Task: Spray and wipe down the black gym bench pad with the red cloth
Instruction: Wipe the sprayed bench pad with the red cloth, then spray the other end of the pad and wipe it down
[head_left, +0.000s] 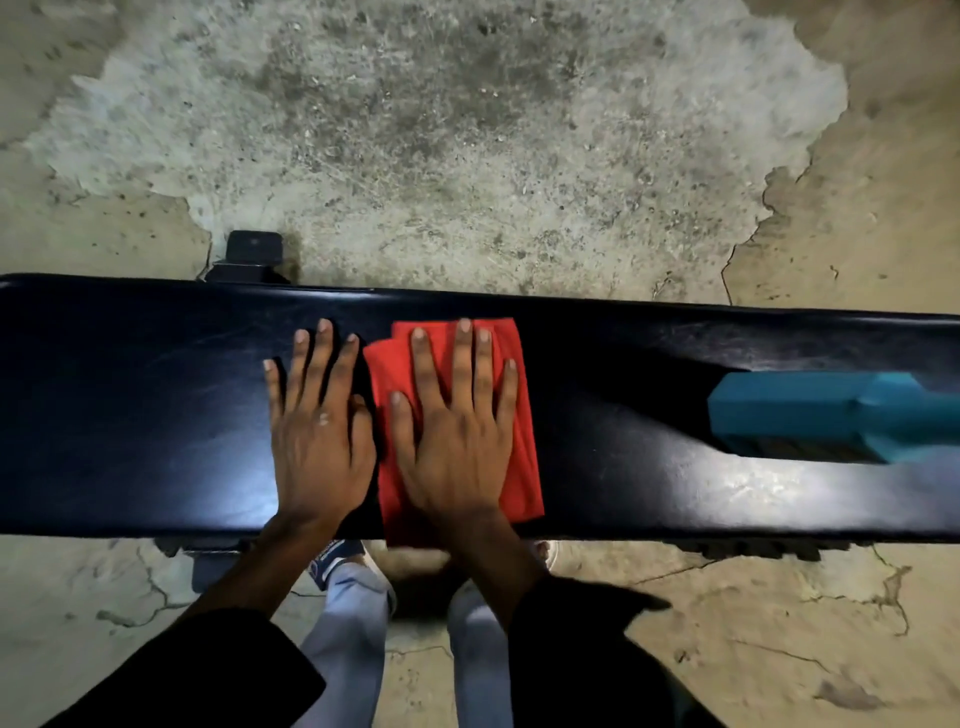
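Observation:
The black gym bench pad (130, 415) runs left to right across the view, glossy with light patches. A folded red cloth (524, 415) lies flat on its middle. My right hand (457, 426) presses on the cloth with straight, spread fingers. Just left of the cloth, my left hand (317, 431) rests flat on the bare pad, its thumb touching the cloth's left edge. A teal spray bottle (810, 421) lies on its side on the pad at the far right, apart from both hands.
Cracked, worn concrete floor (467, 130) surrounds the bench. A black bench foot (252, 254) sticks out behind the pad at the left. My legs and shoes (353, 613) stand close against the near edge.

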